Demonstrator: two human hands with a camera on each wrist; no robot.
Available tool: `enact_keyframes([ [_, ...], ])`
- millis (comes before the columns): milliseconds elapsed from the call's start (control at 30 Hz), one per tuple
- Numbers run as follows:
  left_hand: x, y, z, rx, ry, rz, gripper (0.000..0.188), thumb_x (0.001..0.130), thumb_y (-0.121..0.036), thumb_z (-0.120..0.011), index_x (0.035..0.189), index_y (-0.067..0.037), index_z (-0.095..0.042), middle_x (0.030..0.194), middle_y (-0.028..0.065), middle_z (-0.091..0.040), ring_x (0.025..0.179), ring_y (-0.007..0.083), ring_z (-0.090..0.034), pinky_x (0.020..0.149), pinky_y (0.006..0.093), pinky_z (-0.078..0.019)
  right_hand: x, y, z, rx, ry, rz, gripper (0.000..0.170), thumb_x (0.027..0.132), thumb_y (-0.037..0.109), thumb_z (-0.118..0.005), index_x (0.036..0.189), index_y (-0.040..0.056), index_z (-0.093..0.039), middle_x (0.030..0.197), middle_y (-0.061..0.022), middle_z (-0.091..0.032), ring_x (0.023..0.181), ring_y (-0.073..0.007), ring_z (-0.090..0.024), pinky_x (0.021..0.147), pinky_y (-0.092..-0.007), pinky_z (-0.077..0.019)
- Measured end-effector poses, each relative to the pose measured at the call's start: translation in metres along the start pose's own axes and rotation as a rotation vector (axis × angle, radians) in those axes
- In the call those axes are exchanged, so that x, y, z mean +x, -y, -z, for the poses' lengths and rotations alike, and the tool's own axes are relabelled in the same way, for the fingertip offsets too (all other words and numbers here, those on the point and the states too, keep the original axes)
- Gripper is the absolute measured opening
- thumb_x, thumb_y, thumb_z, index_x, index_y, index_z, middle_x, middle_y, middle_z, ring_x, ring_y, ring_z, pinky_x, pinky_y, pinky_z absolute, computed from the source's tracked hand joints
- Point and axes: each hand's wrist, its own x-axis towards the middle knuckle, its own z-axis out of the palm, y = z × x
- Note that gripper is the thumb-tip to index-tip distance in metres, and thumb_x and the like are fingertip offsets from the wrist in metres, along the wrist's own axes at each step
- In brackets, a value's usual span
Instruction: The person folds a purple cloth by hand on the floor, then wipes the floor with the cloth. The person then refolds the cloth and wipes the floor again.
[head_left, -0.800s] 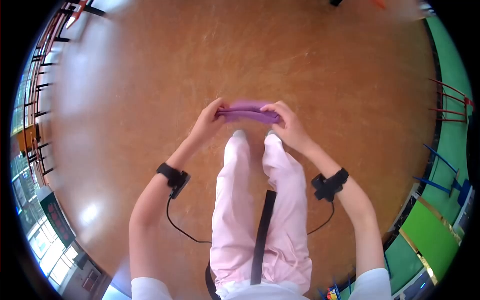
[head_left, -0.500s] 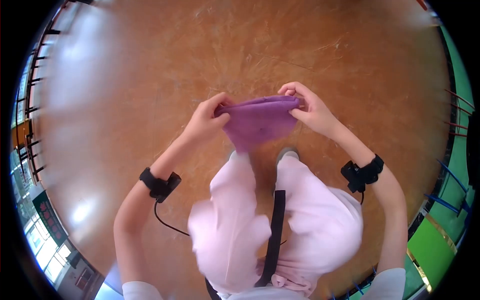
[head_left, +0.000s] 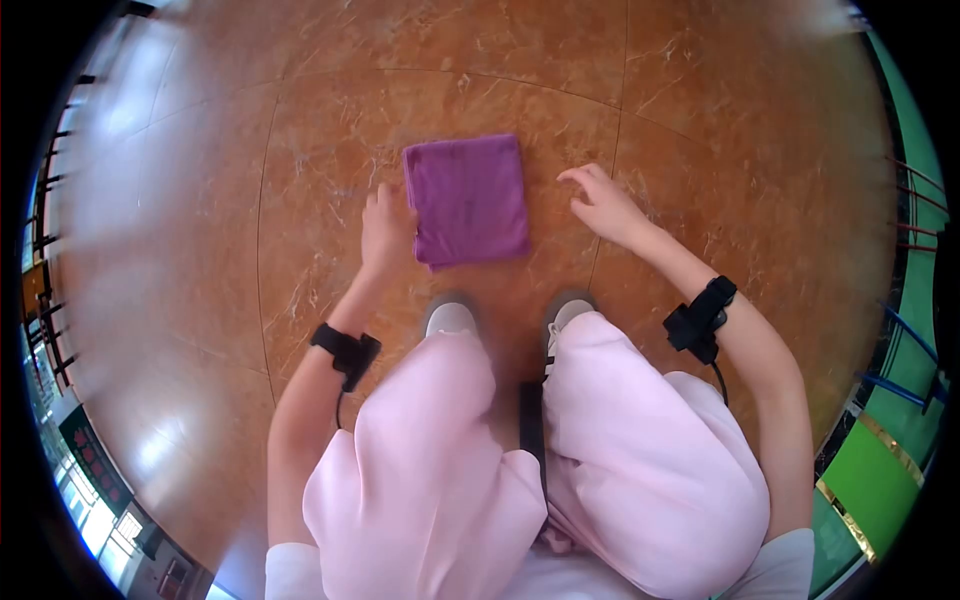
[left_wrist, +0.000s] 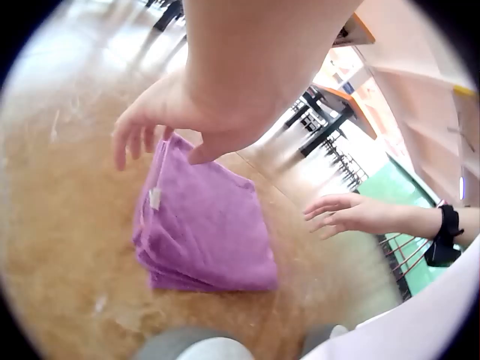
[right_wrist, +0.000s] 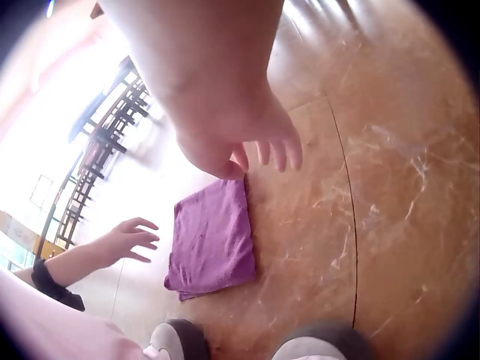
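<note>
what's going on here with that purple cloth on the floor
A person is crouching over a folded purple cloth, which lies flat on the floor just in front of their shoes. The left hand is close beside the cloth's left edge; whether it touches is hard to tell. The right hand hovers off to the right, clear of it. Neither hand grips the cloth.

Cloth (head_left: 466, 200) on floor (head_left: 720, 150), before shoes (head_left: 451, 319); left hand (head_left: 385, 232) at cloth's left edge, right hand (head_left: 606, 208) apart, rightward.
</note>
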Motion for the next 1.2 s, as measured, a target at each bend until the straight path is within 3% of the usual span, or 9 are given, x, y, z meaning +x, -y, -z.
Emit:
enact_keyframes([
  [133, -0.026, -0.030, -0.037, -0.146, 0.129, 0.442, 0.047, 0.081, -0.017, -0.067, 0.115, 0.002, -0.043, 0.112, 0.0276, -0.050, 0.099, 0.0420, -0.054, 0.085, 0.0459, -0.0443, -0.004, -0.021, -0.021, -0.003, 0.091, -0.031, 0.036, 0.082, 0.016, -0.056, 0.117, 0.0059, -0.053, 0.112, -0.0175, -0.055, 0.100, -0.0320, -0.057, 0.084, -0.0377, -0.0465],
  [233, -0.040, -0.025, -0.056, -0.097, -0.078, 0.257, 0.039, 0.081, -0.020, -0.071, 0.101, 0.006, -0.049, 0.094, 0.0181, -0.060, 0.081, 0.0259, -0.060, 0.070, 0.0357, -0.0482, -0.009, -0.016, -0.034, 0.306, 0.292, -0.266, 0.038, 0.083, 0.018, -0.061, 0.116, 0.0032, -0.053, 0.105, -0.0189, -0.059, 0.098, -0.0322, -0.058, 0.083, -0.0381, -0.0467],
  [333, -0.036, -0.015, -0.053, -0.523, 0.069, 0.480, 0.036, 0.081, -0.020, -0.072, 0.098, 0.005, -0.053, 0.078, 0.0101, -0.062, 0.068, 0.0166, -0.059, 0.060, 0.0292, -0.0472, -0.007, -0.015, -0.072, 0.246, 0.088, -0.174, 0.039, 0.079, 0.020, -0.069, 0.108, -0.0013, -0.055, 0.095, -0.0192, -0.062, 0.086, -0.0306, -0.061, 0.076, -0.0370, -0.0485],
  [500, -0.034, -0.025, -0.029, -0.519, 0.129, 0.506, 0.032, 0.078, -0.020, -0.075, 0.091, 0.006, -0.061, 0.070, 0.0084, -0.065, 0.060, 0.0125, -0.059, 0.054, 0.0279, -0.0459, -0.002, -0.022, -0.094, 0.491, -0.191, -0.226, 0.030, 0.073, 0.015, -0.073, 0.092, -0.0029, -0.060, 0.079, -0.0148, -0.065, 0.075, -0.0240, -0.063, 0.068, -0.0338, -0.0502],
  [667, -0.036, -0.016, -0.031, -0.571, 0.127, 0.528, 0.030, 0.077, -0.019, -0.075, 0.089, 0.006, -0.064, 0.069, 0.0109, -0.067, 0.061, 0.0141, -0.062, 0.055, 0.0287, -0.0474, 0.001, -0.031, -0.089, 0.618, -0.061, -0.417, 0.027, 0.074, 0.016, -0.070, 0.093, -0.0008, -0.060, 0.080, -0.0126, -0.065, 0.075, -0.0223, -0.064, 0.068, -0.0332, -0.0505],
  [733, -0.037, -0.016, -0.035, -0.368, 0.081, 0.402, 0.032, 0.075, -0.019, -0.076, 0.089, 0.006, -0.064, 0.066, 0.0114, -0.065, 0.060, 0.0156, -0.064, 0.055, 0.0290, -0.0478, 0.005, -0.030, -0.092, 0.384, -0.114, -0.338, 0.028, 0.076, 0.020, -0.068, 0.096, 0.0017, -0.059, 0.081, -0.0119, -0.065, 0.077, -0.0254, -0.064, 0.069, -0.0355, -0.0500],
  [967, -0.034, -0.034, -0.026, -0.351, 0.247, 0.479, 0.031, 0.074, -0.022, -0.076, 0.081, 0.004, -0.062, 0.062, 0.0085, -0.063, 0.056, 0.0167, -0.063, 0.053, 0.0294, -0.0473, -0.007, -0.006, -0.082, 0.222, -0.157, -0.348, 0.032, 0.077, 0.021, -0.065, 0.103, 0.0059, -0.055, 0.094, -0.0109, -0.059, 0.087, -0.0280, -0.059, 0.075, -0.0386, -0.0475],
  [1133, -0.035, -0.026, -0.030, -0.356, 0.202, 0.387, 0.027, 0.077, -0.021, -0.075, 0.079, 0.002, -0.061, 0.070, 0.0047, -0.064, 0.057, 0.0104, -0.058, 0.050, 0.0241, -0.0437, -0.003, 0.000, -0.084, 0.104, -0.457, -0.027, 0.035, 0.076, 0.017, -0.064, 0.107, 0.0080, -0.053, 0.100, -0.0123, -0.052, 0.091, -0.0296, -0.056, 0.076, -0.0390, -0.0464],
  [1200, -0.036, -0.023, -0.032, -0.413, 0.201, 0.431, 0.026, 0.079, -0.020, -0.075, 0.081, 0.003, -0.062, 0.072, 0.0057, -0.064, 0.059, 0.0113, -0.060, 0.050, 0.0234, -0.0452, -0.002, 0.004, -0.078, 0.071, -0.350, 0.045, 0.038, 0.074, 0.015, -0.066, 0.110, 0.0085, -0.052, 0.101, -0.0135, -0.051, 0.093, -0.0289, -0.055, 0.078, -0.0382, -0.0458],
])
